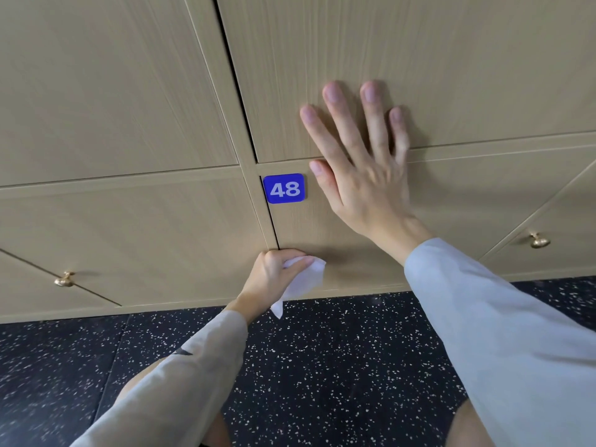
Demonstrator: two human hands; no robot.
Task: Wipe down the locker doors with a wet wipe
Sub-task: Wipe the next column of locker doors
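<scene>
Two hands worked door 48 [338, 227]: left hand [274, 275] gripped the wipe [306, 279], right hand [361, 162] pressed flat with straight fingers, and the loosely bunched wipe could slip free.

Blue plate [283, 188] reading "48", on the locker door's [354, 269] upper left corner

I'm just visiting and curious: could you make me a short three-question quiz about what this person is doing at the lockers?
1. True or false: the right hand lies flat with straight fingers on the locker doors.
2. Which hand grips the wet wipe?
A. the left hand
B. the right hand
C. neither
3. Fill in: the blue number plate on the door being wiped reads ___.

Key
1. True; it spans the seam between two doors.
2. A; the wipe is held low on the door, near its left edge.
3. 48.
</scene>
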